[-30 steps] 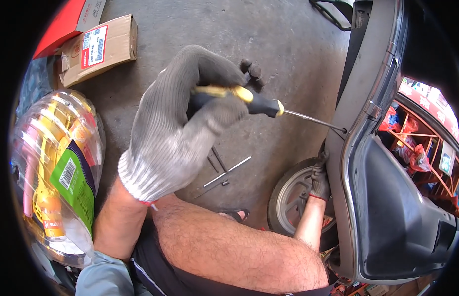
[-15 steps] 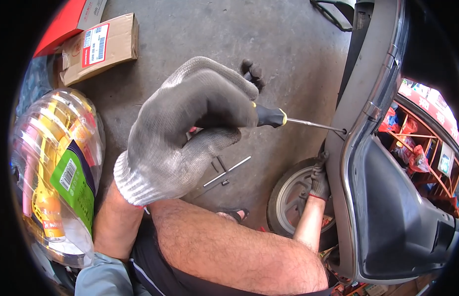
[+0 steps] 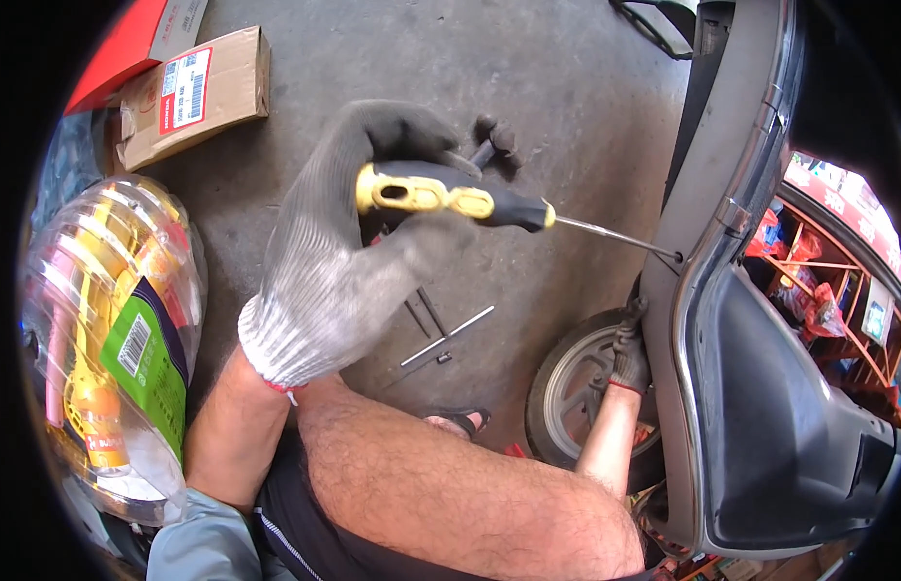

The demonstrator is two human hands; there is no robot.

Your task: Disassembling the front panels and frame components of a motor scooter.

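Since the tip of the screwdriver (image 3: pixel 431 198) is out of sight at the hole (image 3: pixel 677 257) in the grey panel (image 3: pixel 707 165), I can't call its seating from the head view. Left hand (image 3: pixel 320 261) grasps the handle, thumb near side, fingers curled over the far side; finger ends partly lost behind the grip. Right hand (image 3: pixel 628 363) sits by the panel edge next to the wheel (image 3: pixel 564 392); what it grips, if anything, I can't tell. Wheel's partly covered by forearm, knee and bodywork. Sandal (image 3: pixel 467 419) mostly behind the leg. Dark chunky part (image 3: pixel 496 140) beyond the fingers, partly covered, kind unclear. Materials: handle black with yellow inserts, one oblong slot; shank slim bright metal. Gloves ribbed grey knit, dirty, left cuff white with red edging. Panel matte grey, dark seam trim; inner moulding (image 3: pixel 779 416) smooth black plastic, scooped. Scuffed concrete carries a thin silvery rod (image 3: pixel 448 336) crossing a dark one. Left side: brown cardboard carton (image 3: pixel 239 82), ribbed clear plastic pack (image 3: pixel 111 213), yellow contents blurred by glare.
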